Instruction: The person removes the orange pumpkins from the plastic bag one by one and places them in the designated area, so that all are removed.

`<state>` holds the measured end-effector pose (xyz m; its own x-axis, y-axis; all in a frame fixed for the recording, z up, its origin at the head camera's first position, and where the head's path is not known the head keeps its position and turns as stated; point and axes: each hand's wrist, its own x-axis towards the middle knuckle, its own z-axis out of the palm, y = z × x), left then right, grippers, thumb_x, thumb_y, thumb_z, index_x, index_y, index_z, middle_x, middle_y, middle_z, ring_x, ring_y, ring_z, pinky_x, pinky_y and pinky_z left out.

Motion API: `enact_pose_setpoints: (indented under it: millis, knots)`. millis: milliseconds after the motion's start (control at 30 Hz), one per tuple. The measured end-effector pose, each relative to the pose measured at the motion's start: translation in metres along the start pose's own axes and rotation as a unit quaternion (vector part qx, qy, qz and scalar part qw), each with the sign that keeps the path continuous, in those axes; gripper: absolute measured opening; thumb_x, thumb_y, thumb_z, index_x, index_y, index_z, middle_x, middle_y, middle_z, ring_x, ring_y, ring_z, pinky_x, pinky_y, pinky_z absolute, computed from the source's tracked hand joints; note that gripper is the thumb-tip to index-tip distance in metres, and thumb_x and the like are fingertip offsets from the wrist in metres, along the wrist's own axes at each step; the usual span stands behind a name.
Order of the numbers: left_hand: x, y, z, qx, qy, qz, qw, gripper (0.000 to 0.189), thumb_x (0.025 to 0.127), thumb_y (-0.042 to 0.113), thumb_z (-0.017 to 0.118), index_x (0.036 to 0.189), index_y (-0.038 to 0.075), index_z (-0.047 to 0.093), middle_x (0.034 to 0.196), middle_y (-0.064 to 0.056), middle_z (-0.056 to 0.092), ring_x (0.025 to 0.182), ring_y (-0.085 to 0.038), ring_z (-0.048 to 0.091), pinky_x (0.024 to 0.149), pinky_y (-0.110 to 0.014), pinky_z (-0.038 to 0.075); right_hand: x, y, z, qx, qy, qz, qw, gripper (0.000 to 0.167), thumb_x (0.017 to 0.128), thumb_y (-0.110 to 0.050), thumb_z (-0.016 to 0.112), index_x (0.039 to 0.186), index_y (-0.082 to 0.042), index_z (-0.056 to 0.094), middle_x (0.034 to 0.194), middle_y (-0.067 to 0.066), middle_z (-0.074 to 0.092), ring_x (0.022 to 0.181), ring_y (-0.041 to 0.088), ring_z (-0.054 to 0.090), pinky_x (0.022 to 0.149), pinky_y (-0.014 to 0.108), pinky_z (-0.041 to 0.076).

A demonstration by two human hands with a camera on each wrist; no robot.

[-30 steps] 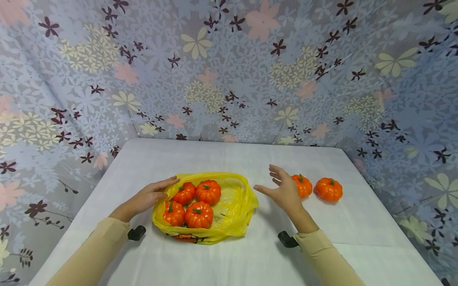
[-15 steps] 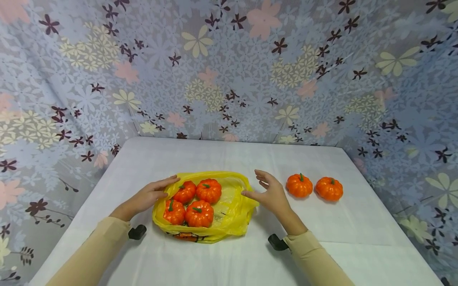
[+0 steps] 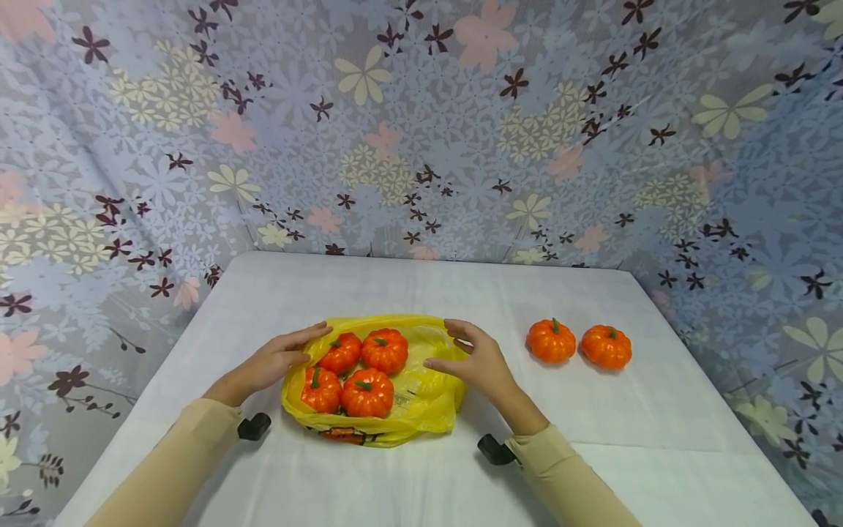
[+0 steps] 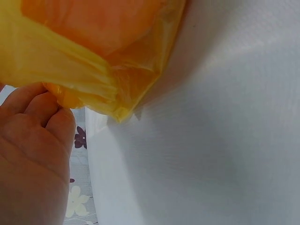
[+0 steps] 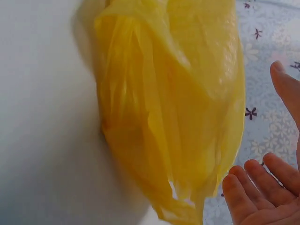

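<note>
A yellow plastic bag (image 3: 421, 421) lies with its mouth spread wide, several glossy orange pumpkins (image 3: 366, 395) grouped in its left half. My left hand (image 3: 266, 366) holds the bag's left rim; in the left wrist view its fingers (image 4: 37, 105) bend against the yellow film, their tips partly hidden by a fold. My right hand (image 3: 484, 362) is at the bag's right rim, thumb and fingers spread apart with nothing between them. The right wrist view shows those fingertips (image 5: 233, 185) right beside the crumpled side of the bag.
Two more orange pumpkins, one nearer the bag (image 3: 550, 342) and one farther right (image 3: 606, 348), stand on the white-covered table (image 3: 658, 410). A flowered cloth (image 3: 421, 146) hangs behind the table and along its sides.
My right hand has moved left from beside the two loose pumpkins to the bag's right rim, and overlaps it now. My left hand and the pumpkins have stayed put.
</note>
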<state>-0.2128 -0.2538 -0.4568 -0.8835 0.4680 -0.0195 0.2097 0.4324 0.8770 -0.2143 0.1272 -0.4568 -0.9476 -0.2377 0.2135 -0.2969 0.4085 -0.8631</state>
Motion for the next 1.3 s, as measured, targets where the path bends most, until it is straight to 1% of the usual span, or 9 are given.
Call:
enact_pose_setpoints:
  millis: [267, 367, 600, 667, 800, 867, 1033, 1133, 1300]
  knots:
    - [0.001, 0.001, 0.000, -0.008, 0.000, 0.003, 1.0000, 0.055, 0.098, -0.001, 0.045, 0.152, 0.005, 0.043, 0.163, -0.018, 0.024, 0.150, -0.042, 0.014, 0.117, -0.064, 0.010, 0.002, -0.006, 0.014, 0.013, -0.022, 0.018, 0.9995, 0.082, 0.073, -0.030, 0.092, 0.141, -0.003, 0.055, 0.141, 0.018, 0.056, 0.130, 0.031, 0.053, 0.107, 0.036, 0.045]
    - [0.002, -0.001, -0.001, -0.004, 0.000, 0.005, 1.0000, 0.055, 0.098, 0.000, 0.045, 0.152, 0.005, 0.044, 0.163, -0.019, 0.024, 0.150, -0.043, 0.015, 0.117, -0.065, 0.010, 0.003, -0.007, 0.019, 0.014, -0.031, 0.016, 0.9993, 0.082, 0.073, -0.030, 0.092, 0.142, -0.003, 0.056, 0.141, 0.019, 0.056, 0.131, 0.033, 0.052, 0.107, 0.039, 0.044]
    - [0.003, -0.004, 0.001, 0.003, 0.005, -0.009, 0.9999, 0.054, 0.099, 0.002, 0.045, 0.153, 0.007, 0.044, 0.163, -0.018, 0.024, 0.150, -0.042, 0.015, 0.117, -0.065, 0.010, 0.006, -0.007, 0.032, 0.003, -0.054, -0.001, 0.9985, 0.084, 0.075, -0.029, 0.091, 0.143, 0.001, 0.052, 0.143, 0.019, 0.054, 0.134, 0.034, 0.049, 0.108, 0.042, 0.044]
    - [0.003, -0.004, 0.001, 0.005, 0.005, -0.013, 0.9999, 0.054, 0.099, 0.002, 0.045, 0.153, 0.007, 0.044, 0.163, -0.018, 0.024, 0.150, -0.042, 0.015, 0.117, -0.064, 0.010, 0.006, -0.008, 0.035, -0.003, -0.057, -0.003, 0.9983, 0.084, 0.075, -0.029, 0.091, 0.143, 0.002, 0.052, 0.144, 0.019, 0.053, 0.134, 0.033, 0.049, 0.108, 0.041, 0.044]
    - [0.003, -0.003, 0.002, 0.007, 0.007, -0.021, 0.9997, 0.055, 0.099, 0.004, 0.044, 0.154, 0.008, 0.043, 0.163, -0.017, 0.024, 0.150, -0.042, 0.015, 0.117, -0.064, 0.011, 0.006, -0.011, 0.041, -0.010, -0.063, -0.006, 0.9980, 0.085, 0.074, -0.029, 0.092, 0.143, 0.002, 0.052, 0.145, 0.016, 0.053, 0.135, 0.030, 0.049, 0.108, 0.040, 0.043]
    - [0.003, -0.003, 0.002, 0.008, 0.007, -0.023, 0.9997, 0.055, 0.099, 0.004, 0.044, 0.154, 0.009, 0.043, 0.164, -0.017, 0.024, 0.150, -0.042, 0.015, 0.117, -0.063, 0.011, 0.006, -0.012, 0.043, -0.011, -0.068, -0.014, 0.9975, 0.086, 0.074, -0.029, 0.092, 0.143, 0.003, 0.052, 0.145, 0.015, 0.053, 0.135, 0.030, 0.048, 0.108, 0.042, 0.043]
    - [0.003, -0.003, 0.002, 0.004, 0.005, -0.023, 0.9997, 0.055, 0.099, 0.005, 0.044, 0.154, 0.009, 0.042, 0.164, -0.016, 0.024, 0.150, -0.041, 0.015, 0.118, -0.063, 0.011, 0.003, -0.014, 0.051, -0.016, -0.092, -0.031, 0.9952, 0.083, 0.072, -0.030, 0.093, 0.140, -0.001, 0.056, 0.141, 0.011, 0.056, 0.133, 0.030, 0.050, 0.108, 0.044, 0.044]
    - [0.002, -0.003, 0.001, 0.003, 0.006, -0.023, 0.9997, 0.055, 0.099, 0.004, 0.044, 0.154, 0.009, 0.043, 0.164, -0.015, 0.024, 0.151, -0.040, 0.015, 0.118, -0.062, 0.011, -0.001, -0.015, 0.056, -0.021, -0.104, -0.028, 0.9940, 0.083, 0.071, -0.034, 0.093, 0.140, -0.004, 0.057, 0.141, 0.008, 0.057, 0.133, 0.027, 0.050, 0.108, 0.042, 0.044]
    - [0.001, -0.002, 0.000, 0.006, 0.006, -0.020, 0.9998, 0.055, 0.099, 0.004, 0.045, 0.154, 0.008, 0.043, 0.164, -0.017, 0.024, 0.150, -0.041, 0.015, 0.117, -0.063, 0.011, -0.005, -0.019, 0.061, -0.049, -0.097, -0.029, 0.9936, 0.084, 0.069, -0.039, 0.093, 0.139, -0.007, 0.058, 0.142, 0.005, 0.056, 0.133, 0.024, 0.050, 0.108, 0.041, 0.044]
